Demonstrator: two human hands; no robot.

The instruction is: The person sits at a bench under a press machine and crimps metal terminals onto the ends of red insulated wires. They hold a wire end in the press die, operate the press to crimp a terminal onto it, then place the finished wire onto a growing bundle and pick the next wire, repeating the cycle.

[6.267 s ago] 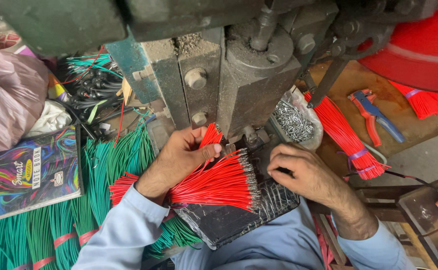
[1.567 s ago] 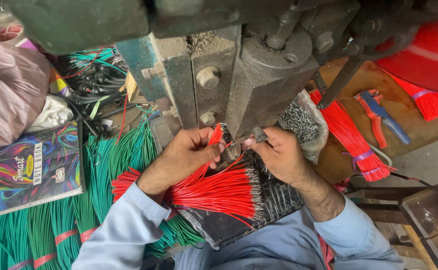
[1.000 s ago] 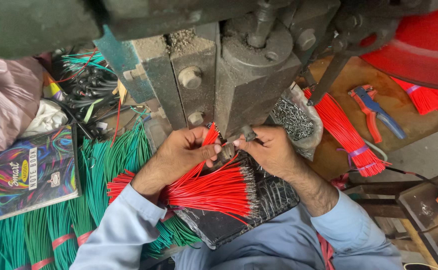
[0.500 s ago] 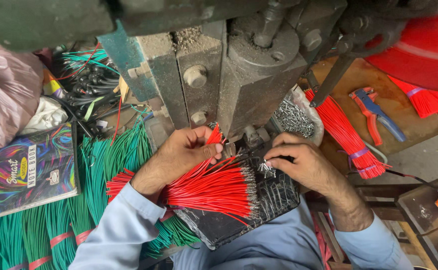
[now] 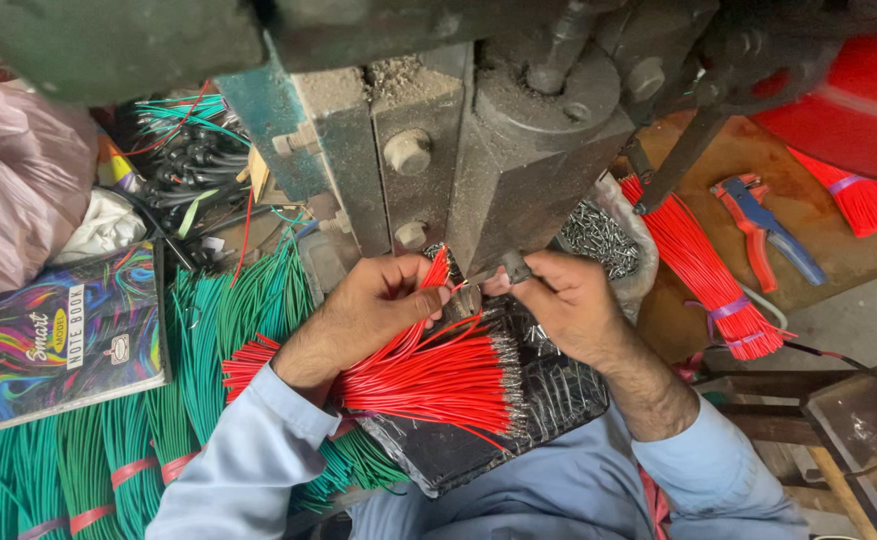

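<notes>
Fingers sit very near the underside of the grey press block (image 5: 519, 150) here; that is the main hazard. The left hand (image 5: 379, 305) is closed around a fan of red wires (image 5: 429, 375), its thumb and forefinger pinching a few ends just below the block; the right hand (image 5: 564, 305) is closed in a pinch on a small metal piece (image 5: 507, 268) at the block's lower edge, touching the wire tips. If the block came down while either grip stayed there, fingertips could be caught — the gap looks slight. A wire end seated crooked under the block would likely take a bad crimp; the loose bundle, lying on the black textured sheet (image 5: 519, 420) in front of the block, could slide off it. The bag of metal terminals (image 5: 599, 235), right of the block, sits by the right wrist and might be knocked over.
</notes>
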